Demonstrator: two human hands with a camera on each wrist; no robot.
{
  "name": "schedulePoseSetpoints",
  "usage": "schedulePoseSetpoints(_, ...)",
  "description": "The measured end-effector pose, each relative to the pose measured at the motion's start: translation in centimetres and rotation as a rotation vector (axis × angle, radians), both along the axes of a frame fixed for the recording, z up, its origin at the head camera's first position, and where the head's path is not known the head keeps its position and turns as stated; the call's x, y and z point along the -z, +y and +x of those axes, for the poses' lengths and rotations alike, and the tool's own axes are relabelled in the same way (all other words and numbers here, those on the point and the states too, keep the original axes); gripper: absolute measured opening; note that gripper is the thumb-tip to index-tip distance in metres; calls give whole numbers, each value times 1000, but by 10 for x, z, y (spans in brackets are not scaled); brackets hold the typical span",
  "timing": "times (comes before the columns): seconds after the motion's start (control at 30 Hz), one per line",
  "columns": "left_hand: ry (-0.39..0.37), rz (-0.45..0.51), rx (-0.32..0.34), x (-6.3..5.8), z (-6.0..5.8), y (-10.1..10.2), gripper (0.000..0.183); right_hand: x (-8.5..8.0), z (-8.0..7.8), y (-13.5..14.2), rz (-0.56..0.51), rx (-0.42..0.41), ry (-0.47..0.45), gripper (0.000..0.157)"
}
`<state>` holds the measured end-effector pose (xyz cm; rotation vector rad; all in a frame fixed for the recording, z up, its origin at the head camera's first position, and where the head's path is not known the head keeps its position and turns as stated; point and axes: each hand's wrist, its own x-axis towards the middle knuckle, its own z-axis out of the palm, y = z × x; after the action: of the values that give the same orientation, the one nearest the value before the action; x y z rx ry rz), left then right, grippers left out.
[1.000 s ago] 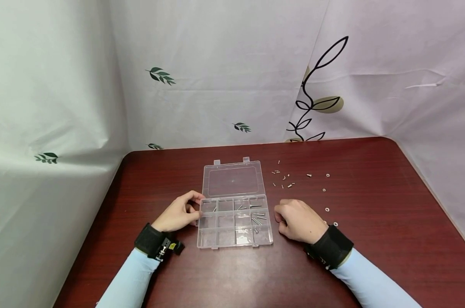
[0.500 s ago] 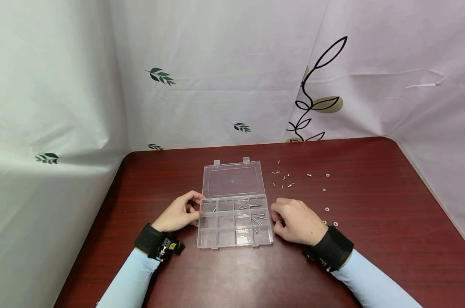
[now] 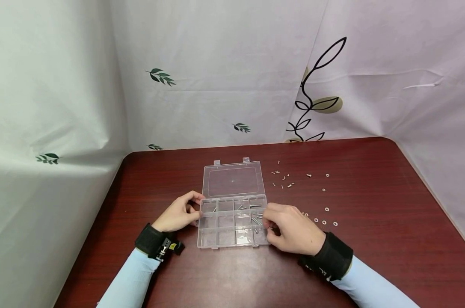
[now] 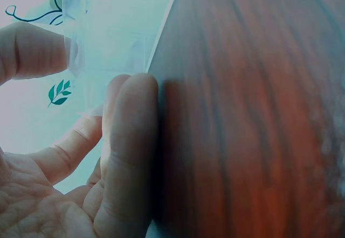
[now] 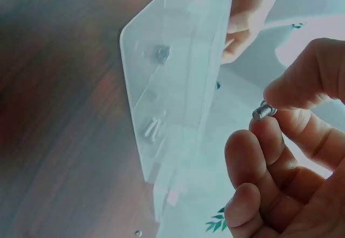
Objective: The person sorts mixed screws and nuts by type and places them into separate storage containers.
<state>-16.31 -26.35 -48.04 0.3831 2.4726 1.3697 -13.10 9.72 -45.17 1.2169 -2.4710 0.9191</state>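
Note:
A clear plastic compartment box (image 3: pixel 226 234) lies on the table with its lid (image 3: pixel 232 179) folded back. Several long screws sit in its right-hand compartments, and a few more in the back row. My left hand (image 3: pixel 178 214) holds the box's left side; thumb and fingers (image 4: pixel 129 135) meet its wall in the left wrist view. Over the box's right edge, my right hand (image 3: pixel 294 229) pinches a short metal screw (image 5: pixel 263 111) between thumb and fingers, its threaded end showing in the right wrist view. The head view hides this screw behind the fingers.
Small loose screws (image 3: pixel 289 185) lie scattered right of the lid, with a bigger screw (image 3: pixel 309 175) beyond them. Several washers (image 3: pixel 327 209) are spread on the table (image 3: pixel 371 188) behind and right of my right hand. A patterned cloth (image 3: pixel 217 64) hangs behind the table.
My right hand has moved left from the table beside the box to over its right edge, uncovering more washers behind it. The left hand and the box have stayed put.

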Motion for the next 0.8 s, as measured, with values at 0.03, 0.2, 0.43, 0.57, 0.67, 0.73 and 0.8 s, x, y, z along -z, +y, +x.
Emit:
schedulePoseSetpoints(0.03, 1, -2, 1, 0, 0, 0, 39, -1, 1, 0, 3, -16, -1, 27)
schedulePoseSetpoints(0.2, 2, 4, 3, 1, -1, 0, 39, -1, 1, 1, 36, -67, 17, 34)
schedulePoseSetpoints(0.43, 3, 19, 7, 1, -2, 0, 41, 0, -4, 4, 48, -44, 33, 37)
schedulePoseSetpoints(0.57, 4, 6, 8, 2, -1, -1, 40, 1, -7, 8, 64, -23, 23, 35)
schedulePoseSetpoints(0.67, -5, -2, 5, 2, 0, -1, 41, 1, -13, 12, 84, 10, 23, 35)
schedulePoseSetpoints(0.73, -11, -2, 3, 2, 1, -1, 41, 2, -19, 16, 101, 42, 27, 34)
schedulePoseSetpoints(0.8, -17, 3, 2, 1, 1, -1, 41, 2, -24, 21, 123, 80, 26, 31)
